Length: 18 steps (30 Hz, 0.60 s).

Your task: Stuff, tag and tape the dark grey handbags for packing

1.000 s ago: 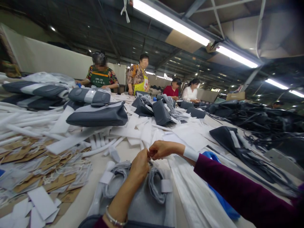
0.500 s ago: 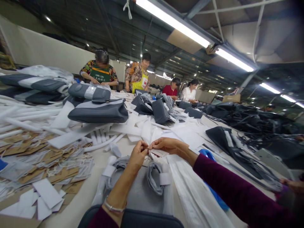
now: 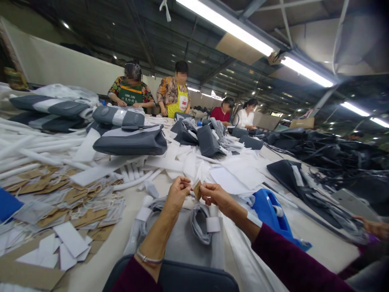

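My right hand (image 3: 217,197) pinches a small brown card tag (image 3: 197,190) between thumb and fingers. Just left of the tag, my left hand (image 3: 178,192) has its thumb and fingertips pinched together; whatever is between them is too small to make out. Both hands are above a dark grey bag (image 3: 173,280) lying in front of me. Grey wrapping covers the bag's upper part, and its rolled handle (image 3: 200,225) is wrapped and banded with white. My left forearm crosses over part of the bag.
Brown paper tags (image 3: 91,219) with white strings and white cards (image 3: 71,239) spread out on the left. Grey bags (image 3: 130,140) and white padding strips lie beyond. A blue plastic tool (image 3: 272,215) rests at right, near dark bags (image 3: 334,154). Several co-workers stand or sit behind.
The hands were together at the fingertips over whitish paper; now they are slightly apart and the brown tag shows in my right hand. The blue tool is more exposed.
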Motion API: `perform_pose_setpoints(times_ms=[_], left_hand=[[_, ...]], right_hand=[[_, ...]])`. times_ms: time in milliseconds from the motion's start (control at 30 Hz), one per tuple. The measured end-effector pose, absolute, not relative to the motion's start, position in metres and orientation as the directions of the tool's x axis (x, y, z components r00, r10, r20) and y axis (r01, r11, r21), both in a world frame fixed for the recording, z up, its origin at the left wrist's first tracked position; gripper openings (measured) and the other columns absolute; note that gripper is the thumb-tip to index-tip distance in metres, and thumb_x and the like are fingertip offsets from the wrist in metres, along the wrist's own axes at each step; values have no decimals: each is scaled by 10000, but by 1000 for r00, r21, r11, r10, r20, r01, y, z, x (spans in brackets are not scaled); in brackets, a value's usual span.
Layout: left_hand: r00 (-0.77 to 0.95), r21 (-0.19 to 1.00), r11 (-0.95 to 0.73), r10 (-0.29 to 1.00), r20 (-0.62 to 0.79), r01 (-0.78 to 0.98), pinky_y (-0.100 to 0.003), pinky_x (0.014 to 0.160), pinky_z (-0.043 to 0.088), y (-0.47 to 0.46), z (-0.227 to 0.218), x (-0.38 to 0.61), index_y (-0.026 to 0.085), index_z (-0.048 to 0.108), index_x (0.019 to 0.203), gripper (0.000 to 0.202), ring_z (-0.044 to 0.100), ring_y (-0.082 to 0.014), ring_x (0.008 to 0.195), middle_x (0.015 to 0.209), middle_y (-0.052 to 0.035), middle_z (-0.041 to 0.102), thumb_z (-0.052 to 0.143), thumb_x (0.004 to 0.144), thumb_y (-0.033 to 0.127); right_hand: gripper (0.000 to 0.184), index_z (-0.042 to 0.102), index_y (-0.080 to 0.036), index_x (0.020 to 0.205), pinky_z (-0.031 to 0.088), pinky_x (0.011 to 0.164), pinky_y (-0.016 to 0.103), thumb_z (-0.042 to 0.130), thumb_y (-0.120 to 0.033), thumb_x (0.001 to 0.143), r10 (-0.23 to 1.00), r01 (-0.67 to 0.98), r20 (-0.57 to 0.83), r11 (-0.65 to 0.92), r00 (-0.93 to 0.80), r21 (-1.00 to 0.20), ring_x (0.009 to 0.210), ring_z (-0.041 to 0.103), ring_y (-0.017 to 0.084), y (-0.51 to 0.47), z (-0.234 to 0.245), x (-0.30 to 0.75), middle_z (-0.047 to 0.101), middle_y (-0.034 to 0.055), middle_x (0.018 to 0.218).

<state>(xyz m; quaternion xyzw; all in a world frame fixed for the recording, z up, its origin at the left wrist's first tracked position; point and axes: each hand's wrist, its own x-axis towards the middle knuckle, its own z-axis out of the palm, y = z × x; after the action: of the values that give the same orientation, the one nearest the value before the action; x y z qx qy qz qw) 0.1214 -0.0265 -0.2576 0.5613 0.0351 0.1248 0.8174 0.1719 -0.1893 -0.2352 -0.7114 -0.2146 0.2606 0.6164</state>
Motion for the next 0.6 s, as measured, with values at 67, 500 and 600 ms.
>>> perform_pose_setpoints(times_ms=[67, 500, 600], left_hand=[[962, 923, 351, 268, 60, -155, -198, 563, 374, -26, -259, 123, 170, 522, 868, 225, 509, -78, 534, 599, 50, 560, 628, 708, 286], [942, 934, 326, 334, 30, -146, -188, 572, 375, -25, -266, 128, 172, 489, 853, 298, 504, -69, 534, 580, 67, 574, 680, 635, 240], [936, 947, 277, 345, 61, -164, -209, 612, 415, -25, -270, 132, 172, 498, 854, 308, 549, -92, 589, 638, 39, 618, 668, 599, 199]], right_hand=[[406, 546, -143, 663, 256, 503, 232, 644, -524, 763, 602, 72, -40, -162, 798, -984, 493, 348, 68, -187, -233, 168, 427, -51, 522], [222, 572, -145, 621, 271, 517, 218, 579, -299, 781, 658, 495, 77, -477, 749, -726, 523, 413, 79, -192, -228, 180, 504, -40, 542], [237, 549, -152, 580, 239, 516, 219, 565, -266, 787, 687, 617, 121, -543, 716, -569, 513, 383, 73, -186, -220, 177, 448, -52, 515]])
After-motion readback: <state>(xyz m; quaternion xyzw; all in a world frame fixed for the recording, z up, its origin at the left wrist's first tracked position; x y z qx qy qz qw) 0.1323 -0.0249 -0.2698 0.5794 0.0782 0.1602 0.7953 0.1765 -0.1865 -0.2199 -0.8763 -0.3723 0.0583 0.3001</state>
